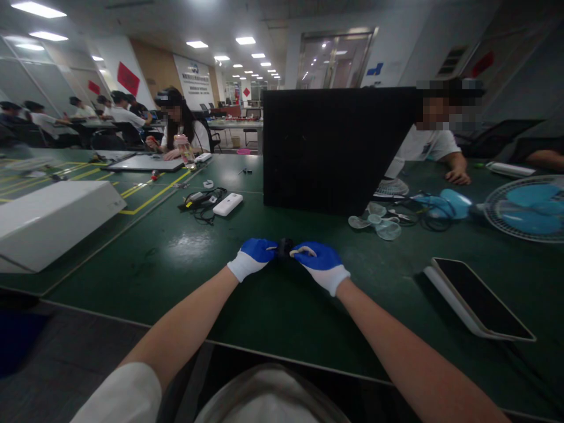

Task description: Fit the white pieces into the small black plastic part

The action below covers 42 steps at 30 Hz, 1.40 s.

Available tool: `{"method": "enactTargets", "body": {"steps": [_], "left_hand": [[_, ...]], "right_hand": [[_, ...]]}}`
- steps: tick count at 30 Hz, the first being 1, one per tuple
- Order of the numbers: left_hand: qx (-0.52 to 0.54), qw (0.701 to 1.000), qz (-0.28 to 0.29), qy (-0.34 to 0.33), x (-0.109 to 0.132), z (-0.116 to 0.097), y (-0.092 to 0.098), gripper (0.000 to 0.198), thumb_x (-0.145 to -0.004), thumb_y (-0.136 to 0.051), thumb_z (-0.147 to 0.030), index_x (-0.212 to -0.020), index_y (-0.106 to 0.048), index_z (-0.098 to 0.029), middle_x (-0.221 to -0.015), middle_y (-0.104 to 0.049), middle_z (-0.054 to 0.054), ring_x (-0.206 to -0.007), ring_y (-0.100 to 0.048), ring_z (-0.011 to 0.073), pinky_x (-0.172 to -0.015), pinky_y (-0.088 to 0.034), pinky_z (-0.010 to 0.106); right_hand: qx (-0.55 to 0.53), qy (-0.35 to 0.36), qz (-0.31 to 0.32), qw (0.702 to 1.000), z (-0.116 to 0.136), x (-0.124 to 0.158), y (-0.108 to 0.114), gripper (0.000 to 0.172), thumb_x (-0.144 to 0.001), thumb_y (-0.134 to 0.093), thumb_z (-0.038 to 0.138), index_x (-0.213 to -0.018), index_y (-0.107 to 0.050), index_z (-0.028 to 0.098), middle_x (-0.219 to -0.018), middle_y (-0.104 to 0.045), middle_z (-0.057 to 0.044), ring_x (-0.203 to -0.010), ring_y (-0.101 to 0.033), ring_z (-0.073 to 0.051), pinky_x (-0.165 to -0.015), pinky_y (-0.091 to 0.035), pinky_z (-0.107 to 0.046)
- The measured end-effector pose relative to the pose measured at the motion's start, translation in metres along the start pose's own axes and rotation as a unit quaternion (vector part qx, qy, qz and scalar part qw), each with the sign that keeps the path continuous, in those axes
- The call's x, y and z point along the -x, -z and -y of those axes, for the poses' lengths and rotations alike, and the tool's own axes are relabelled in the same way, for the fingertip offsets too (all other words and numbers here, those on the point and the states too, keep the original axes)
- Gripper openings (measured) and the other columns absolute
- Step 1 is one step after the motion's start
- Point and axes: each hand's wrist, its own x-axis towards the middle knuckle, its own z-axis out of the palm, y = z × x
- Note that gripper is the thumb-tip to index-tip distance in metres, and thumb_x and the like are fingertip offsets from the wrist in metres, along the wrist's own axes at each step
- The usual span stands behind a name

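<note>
The green table (176, 258) fills most of the head view, and a big black panel (326, 153) stands on it, past the 2 hands. The left hand (258, 252) and the right hand (321, 261) (both in blue and white gloves (337, 277)) pinch a small black thing (285, 245) between them, just above or on the table; I can't tell which.

Lit ceiling panels (245, 40), red diamond hangings (128, 79), glass door (337, 64), green table (154, 282)
</note>
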Motion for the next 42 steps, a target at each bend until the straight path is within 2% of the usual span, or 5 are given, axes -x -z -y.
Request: {"method": "enactTargets", "body": {"steps": [12, 23, 30, 37, 42], "left_hand": [[0.043, 0.997, 0.014, -0.068, 0.007, -0.017, -0.007, 0.028, -0.098, -0.05, -0.029, -0.102, -0.078, -0.025, -0.102, -0.079, 0.003, -0.096, -0.072, 0.0206, -0.094, -0.052, 0.032], [0.107, 0.991, -0.011, -0.079, 0.005, -0.011, -0.015, 0.029, -0.097, -0.051, -0.029, -0.101, -0.079, -0.022, -0.101, -0.079, 0.002, -0.094, -0.072, 0.0205, -0.094, -0.053, 0.032], [0.145, 0.987, -0.008, -0.064, 0.006, -0.014, -0.012, 0.03, -0.097, -0.053, -0.035, -0.102, -0.08, -0.022, -0.103, -0.079, 0.001, -0.098, -0.071, 0.0209, -0.097, -0.053, 0.033], [0.2, 0.979, -0.014, -0.046, 0.007, -0.011, -0.017, 0.03, -0.096, -0.055, -0.039, -0.106, -0.079, -0.024, -0.106, -0.079, -0.001, -0.101, -0.071, 0.0214, -0.102, -0.052, 0.036], [0.231, 0.973, -0.007, -0.022, 0.007, -0.016, -0.014, 0.029, -0.095, -0.056, -0.036, -0.106, -0.079, -0.022, -0.106, -0.079, 0.001, -0.101, -0.071, 0.0208, -0.102, -0.052, 0.036]], "right_hand": [[0.17, -0.068, 0.034, 0.982, 0.01, 0.002, 0.001, 0.034, -0.098, -0.045, 0.04, -0.107, -0.074, 0.025, -0.111, -0.074, -0.006, -0.099, -0.067, -0.024, -0.084, -0.048, -0.034], [0.216, 0.019, 0.039, 0.975, 0.0, -0.002, 0.006, 0.034, -0.1, -0.044, 0.035, -0.103, -0.077, 0.024, -0.106, -0.074, -0.006, -0.1, -0.065, -0.022, -0.089, -0.044, -0.034], [0.172, -0.088, -0.015, 0.981, -0.002, -0.005, 0.006, 0.036, -0.09, -0.056, 0.053, -0.097, -0.076, 0.025, -0.103, -0.074, -0.005, -0.094, -0.067, -0.023, -0.079, -0.047, -0.034], [0.246, -0.066, -0.142, 0.956, 0.001, -0.002, 0.006, 0.087, -0.078, -0.07, 0.061, -0.151, -0.046, 0.018, -0.158, -0.043, -0.018, -0.14, -0.044, -0.039, -0.111, -0.036, -0.051], [0.2, -0.03, -0.124, 0.971, -0.006, -0.003, 0.009, 0.082, -0.086, -0.063, 0.06, -0.154, -0.043, 0.018, -0.16, -0.043, -0.015, -0.144, -0.041, -0.037, -0.116, -0.032, -0.053]]}}
